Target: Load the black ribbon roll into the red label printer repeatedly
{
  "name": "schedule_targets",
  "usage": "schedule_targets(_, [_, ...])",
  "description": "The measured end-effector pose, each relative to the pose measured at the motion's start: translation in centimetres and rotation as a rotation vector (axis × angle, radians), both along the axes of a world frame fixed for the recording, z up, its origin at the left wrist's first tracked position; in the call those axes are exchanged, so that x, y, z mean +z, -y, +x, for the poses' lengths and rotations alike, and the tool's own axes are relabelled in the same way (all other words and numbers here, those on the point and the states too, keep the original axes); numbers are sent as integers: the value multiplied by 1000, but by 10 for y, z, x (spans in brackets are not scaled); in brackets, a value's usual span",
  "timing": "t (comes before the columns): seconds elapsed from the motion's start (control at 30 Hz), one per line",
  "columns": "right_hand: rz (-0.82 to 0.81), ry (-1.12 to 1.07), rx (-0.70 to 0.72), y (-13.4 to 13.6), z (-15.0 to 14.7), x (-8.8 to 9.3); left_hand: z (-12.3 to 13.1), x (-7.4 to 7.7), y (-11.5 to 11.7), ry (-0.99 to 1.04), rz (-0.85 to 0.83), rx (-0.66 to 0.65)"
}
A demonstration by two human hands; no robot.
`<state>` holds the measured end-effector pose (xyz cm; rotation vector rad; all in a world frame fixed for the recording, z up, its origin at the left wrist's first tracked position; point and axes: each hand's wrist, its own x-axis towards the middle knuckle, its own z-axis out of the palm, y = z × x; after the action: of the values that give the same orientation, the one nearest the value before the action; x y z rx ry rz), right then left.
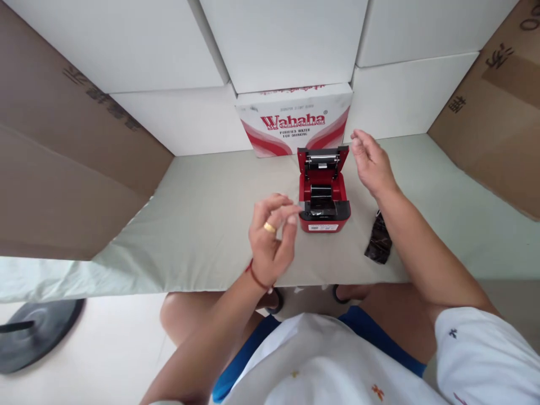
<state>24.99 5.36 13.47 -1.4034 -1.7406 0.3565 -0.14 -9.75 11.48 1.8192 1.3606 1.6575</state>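
Observation:
A small red and black device, which looks like a label printer (324, 226), stands on the cloth-covered table with its hinged lid (323, 160) raised. Inside it lies a black roll (321, 192), with shiny film running over the front edge. My left hand (273, 233), wearing a gold ring and a red bracelet, is at the device's front left corner. Its fingers are bent but apart, the fingertips close to the film; whether they touch it I cannot tell. To the right of the raised lid, my right hand (372, 163) is held up with fingers stretched out, holding nothing visible.
Crumpled black film (379, 239) lies right of the device, beside my right forearm. A Wahaha carton (295, 124) stands directly behind the lid, before stacked white boxes (282, 39). Large brown cartons flank the table, one left (63, 152) and one right (498, 124).

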Motion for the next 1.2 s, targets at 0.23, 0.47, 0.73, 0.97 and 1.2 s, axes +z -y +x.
schedule_targets(0.23, [-52, -166, 134, 33, -10, -5, 1, -11, -90, 125, -127, -34])
schedule_targets(0.47, [99, -226, 393, 63, 7, -31, 1, -25, -85, 19, -188, -123])
schedule_targets(0.73, [148, -131, 440, 74, 12, -51, -6, -44, -71, -101, -131, -121])
schedule_targets(0.97, [146, -114, 413, 79, 9, -56, -7, -61, -69, -52, -70, -222])
schedule_targets(1.2, [322, -67, 575, 96, 10, -49, 2, -73, -63, 409, -278, -433])
